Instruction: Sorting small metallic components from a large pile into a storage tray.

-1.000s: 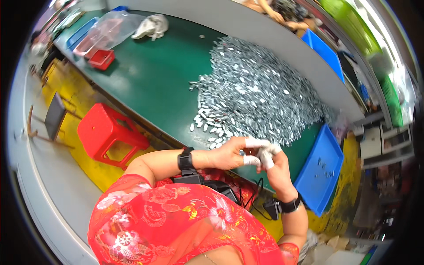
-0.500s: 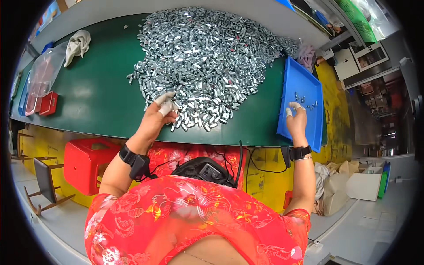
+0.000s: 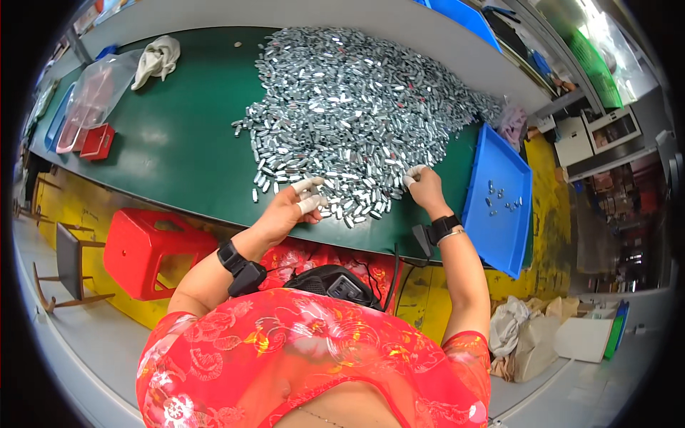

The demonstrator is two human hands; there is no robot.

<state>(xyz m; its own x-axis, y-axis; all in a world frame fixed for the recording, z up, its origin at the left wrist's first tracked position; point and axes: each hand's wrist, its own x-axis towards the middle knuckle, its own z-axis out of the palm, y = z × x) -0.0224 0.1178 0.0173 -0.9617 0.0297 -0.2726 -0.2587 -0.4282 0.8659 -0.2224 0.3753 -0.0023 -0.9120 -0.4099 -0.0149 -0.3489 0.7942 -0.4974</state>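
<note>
A large heap of small, silvery, hollow metal pieces (image 3: 342, 107) spreads over the green tabletop (image 3: 193, 135). At its front edge is my left hand (image 3: 294, 207), with pale covers on the fingertips. Its thumb and fingers are bent together against the loose pieces; what lies between them is too small to make out. My right hand (image 3: 428, 191), also with covered fingertips, is beside the heap's right front edge. Its thumb and forefinger are slightly apart and no piece shows between them. To its right is a shallow blue tray (image 3: 489, 232) holding several similar pieces.
Far left on the table are a white cloth (image 3: 158, 58), a clear plastic bag (image 3: 107, 85) and a small red bin (image 3: 98, 143). A grey partition (image 3: 285, 16) closes off the back. A red stool (image 3: 135, 250) stands below the left front edge; black cables (image 3: 396, 278) hang near the middle.
My right hand has left the blue tray and moved left to the heap's edge. My left hand stays at the heap's front, its fingers shifted slightly along it. The whole view has shifted.
</note>
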